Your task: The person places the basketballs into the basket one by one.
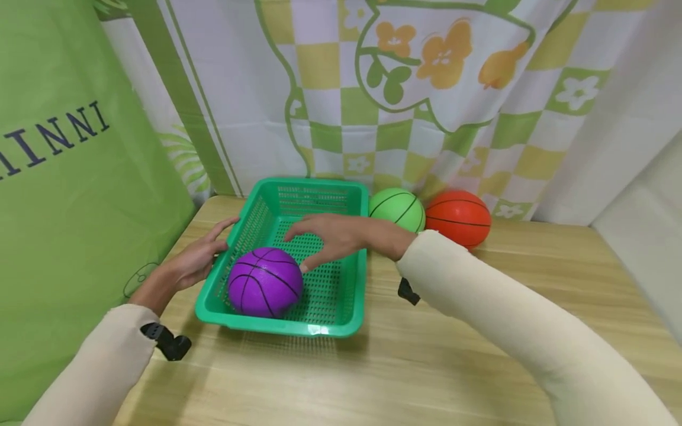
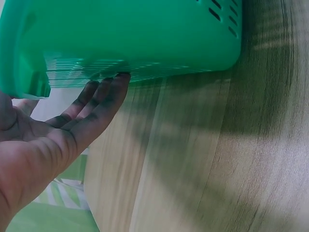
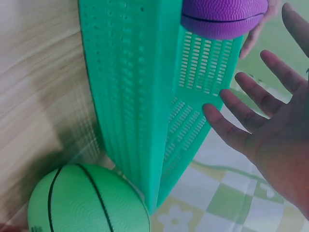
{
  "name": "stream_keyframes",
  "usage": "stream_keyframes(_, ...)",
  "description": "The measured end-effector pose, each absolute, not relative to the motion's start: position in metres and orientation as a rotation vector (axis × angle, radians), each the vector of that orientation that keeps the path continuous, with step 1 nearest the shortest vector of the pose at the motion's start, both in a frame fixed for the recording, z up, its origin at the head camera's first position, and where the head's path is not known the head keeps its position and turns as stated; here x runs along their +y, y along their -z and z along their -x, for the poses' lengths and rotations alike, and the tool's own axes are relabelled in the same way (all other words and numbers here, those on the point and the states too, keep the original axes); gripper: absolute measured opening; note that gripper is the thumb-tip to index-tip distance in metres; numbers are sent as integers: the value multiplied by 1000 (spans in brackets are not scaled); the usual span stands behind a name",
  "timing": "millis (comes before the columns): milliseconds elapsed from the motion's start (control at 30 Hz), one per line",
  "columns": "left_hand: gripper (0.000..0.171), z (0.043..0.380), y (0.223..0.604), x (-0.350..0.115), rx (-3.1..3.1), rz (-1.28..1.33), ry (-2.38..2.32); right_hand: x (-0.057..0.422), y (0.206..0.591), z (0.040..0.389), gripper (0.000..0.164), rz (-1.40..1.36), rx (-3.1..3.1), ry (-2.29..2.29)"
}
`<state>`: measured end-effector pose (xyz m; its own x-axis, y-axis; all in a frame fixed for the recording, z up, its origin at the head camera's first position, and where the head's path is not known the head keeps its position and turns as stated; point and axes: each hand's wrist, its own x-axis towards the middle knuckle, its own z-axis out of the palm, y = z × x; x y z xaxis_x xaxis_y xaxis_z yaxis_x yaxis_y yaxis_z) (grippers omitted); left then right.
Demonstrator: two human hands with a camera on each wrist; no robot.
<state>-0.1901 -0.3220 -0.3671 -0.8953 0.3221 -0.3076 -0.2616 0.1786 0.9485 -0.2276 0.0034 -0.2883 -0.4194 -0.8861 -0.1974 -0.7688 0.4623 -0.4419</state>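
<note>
A purple ball [image 1: 264,282] with black basketball lines lies in the near left part of a green plastic basket [image 1: 359,296]. My right hand [image 1: 335,236] hovers over the basket, just right of the ball, with its thumb tip close to it. Spread fingers [image 3: 260,96] and a gap to the ball show in the right wrist view. At the basket's left side is my left hand [image 1: 194,260]. Its extended fingers [image 2: 104,108] rest against the outer slotted wall below the rim, as the left wrist view shows.
Right of the basket, a green ball [image 1: 396,208] and a red ball [image 1: 459,218] sit side by side near the curtain [image 1: 341,136]. All stand on a wooden table [image 1: 426,367]. Green fabric [image 1: 69,225] hangs along the left.
</note>
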Motion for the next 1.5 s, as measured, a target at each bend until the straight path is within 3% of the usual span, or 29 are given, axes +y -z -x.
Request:
stream_keyframes(1033,70,187,368,-322,1983,-73,-1781,82,292,201,66,1446,2392,688)
stream_keyframes(1500,69,189,367,-323,1991,-76,-1769,134,298,202,64,1255,2461,882)
